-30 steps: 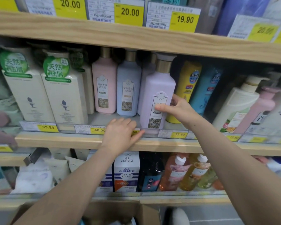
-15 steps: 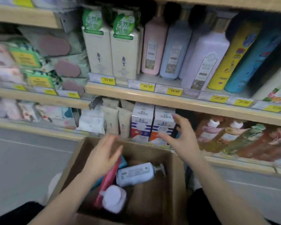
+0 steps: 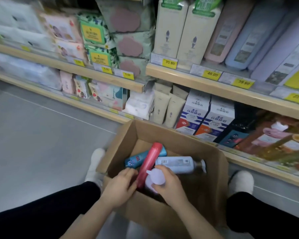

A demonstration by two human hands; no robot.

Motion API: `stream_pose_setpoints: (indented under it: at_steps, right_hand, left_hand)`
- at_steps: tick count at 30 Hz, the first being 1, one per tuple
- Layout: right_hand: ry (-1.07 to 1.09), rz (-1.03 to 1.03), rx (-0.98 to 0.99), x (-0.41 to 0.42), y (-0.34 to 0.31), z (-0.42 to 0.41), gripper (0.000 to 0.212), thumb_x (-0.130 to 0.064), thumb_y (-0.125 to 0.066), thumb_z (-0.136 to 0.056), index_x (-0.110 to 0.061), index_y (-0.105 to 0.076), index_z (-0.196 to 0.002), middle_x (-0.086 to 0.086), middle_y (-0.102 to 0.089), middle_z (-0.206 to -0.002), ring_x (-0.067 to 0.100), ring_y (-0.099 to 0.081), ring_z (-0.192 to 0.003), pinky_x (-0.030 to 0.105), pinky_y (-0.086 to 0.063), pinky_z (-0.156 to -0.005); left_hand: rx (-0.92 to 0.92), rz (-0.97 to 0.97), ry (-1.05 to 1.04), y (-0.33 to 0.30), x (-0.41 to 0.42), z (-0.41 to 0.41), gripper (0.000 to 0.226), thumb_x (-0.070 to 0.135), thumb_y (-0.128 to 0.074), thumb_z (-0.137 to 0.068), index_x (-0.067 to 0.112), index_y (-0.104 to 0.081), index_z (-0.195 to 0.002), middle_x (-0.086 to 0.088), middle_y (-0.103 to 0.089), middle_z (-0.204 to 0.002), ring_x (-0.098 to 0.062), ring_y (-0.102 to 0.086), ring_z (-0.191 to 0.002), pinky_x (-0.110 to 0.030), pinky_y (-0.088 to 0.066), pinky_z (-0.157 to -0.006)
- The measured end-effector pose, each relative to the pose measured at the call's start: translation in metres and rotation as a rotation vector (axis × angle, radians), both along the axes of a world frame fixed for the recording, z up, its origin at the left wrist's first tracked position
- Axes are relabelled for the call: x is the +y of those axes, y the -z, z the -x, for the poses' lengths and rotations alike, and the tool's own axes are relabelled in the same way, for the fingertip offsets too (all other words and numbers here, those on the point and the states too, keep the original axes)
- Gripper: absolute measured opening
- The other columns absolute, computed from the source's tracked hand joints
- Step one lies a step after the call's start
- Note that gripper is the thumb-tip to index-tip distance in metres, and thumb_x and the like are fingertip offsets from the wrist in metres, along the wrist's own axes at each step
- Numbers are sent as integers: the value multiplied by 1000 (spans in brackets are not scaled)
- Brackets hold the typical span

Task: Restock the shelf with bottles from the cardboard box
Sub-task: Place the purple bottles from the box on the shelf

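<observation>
An open cardboard box (image 3: 124, 140) stands on the floor between my feet, against the shelving. Inside lie a red bottle (image 3: 151, 159), a blue bottle (image 3: 135, 158), a light blue pump bottle (image 3: 177, 163) and a pale bottle with a white cap (image 3: 154, 177). My left hand (image 3: 120, 186) is curled around the near end of the red bottle. My right hand (image 3: 170, 184) wraps the pale bottle just below its cap. Above, the wooden shelf (image 3: 188, 78) carries pink (image 3: 223, 31), blue (image 3: 248, 37) and lilac (image 3: 283, 49) bottles.
My white shoes (image 3: 95, 163) (image 3: 241, 181) and dark trouser legs flank the box. The bottom shelf (image 3: 266, 167) right behind it holds white hair-care cartons (image 3: 216, 118), tubes and amber bottles. Wipe packs fill the left shelves. Grey floor (image 3: 41, 144) spreads to the left.
My view has dropped from the bottle shelf to the box. Both hands left the shelf, came down into the box and closed on bottles there.
</observation>
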State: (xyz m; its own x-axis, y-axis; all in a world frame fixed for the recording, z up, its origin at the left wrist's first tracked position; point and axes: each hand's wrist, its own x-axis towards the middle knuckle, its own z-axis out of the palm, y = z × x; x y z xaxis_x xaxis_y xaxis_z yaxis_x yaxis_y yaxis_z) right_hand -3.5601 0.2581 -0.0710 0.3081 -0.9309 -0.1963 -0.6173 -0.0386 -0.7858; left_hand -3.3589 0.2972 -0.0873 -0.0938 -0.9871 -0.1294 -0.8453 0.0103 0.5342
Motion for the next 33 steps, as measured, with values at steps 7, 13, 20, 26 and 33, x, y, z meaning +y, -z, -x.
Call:
stream_pose_setpoints:
  at_steps: [7, 13, 20, 26, 33]
  right_hand:
    - [-8, 14, 26, -21, -22, 17, 51, -18, -68, -65, -26, -59, -115, -12, -60, -113, 12, -56, -112, 19, -41, -91]
    - [20, -32, -170, -61, -108, 40, 43, -12, -78, -66, -31, -67, -104, -12, -67, -105, -3, -59, -97, 21, -50, -83]
    - [27, -109, -309, -100, -194, 53, 38, -7, -73, -74, -22, -65, -108, -3, -61, -80, 6, -59, -66, 23, -52, -62]
    - [-25, -102, -445, -103, -206, 64, 54, -19, -77, -71, -28, -55, -119, -2, -63, -98, -4, -63, -73, 16, -51, -65]
    - [-165, -244, -617, -86, -192, 76, 71, -24, -77, -46, -23, -56, -114, -5, -69, -101, 13, -65, -98, 30, -54, -85]
  left_hand:
    - [106, -121, 0, -8, -17, 7, 74, 65, -68, -59, 31, -49, -122, 19, -51, -120, 0, -46, -115, -28, -45, -97]
    - [615, -384, -26, -32, -39, 26, 85, 29, -91, -58, 32, -47, -130, 16, -57, -128, 2, -52, -119, -26, -43, -104]
    - [853, -475, 86, -81, -52, 61, 67, 12, -84, -68, 27, -52, -124, 7, -67, -118, -12, -62, -111, -33, -52, -92]
    - [990, -418, 113, -113, -64, 67, 69, 23, -88, -55, 15, -59, -118, -5, -69, -116, -23, -64, -109, -38, -52, -90]
    - [950, -532, 318, -145, -84, 65, 67, 23, -81, -68, 11, -53, -127, -12, -61, -128, -29, -56, -120, -50, -43, -102]
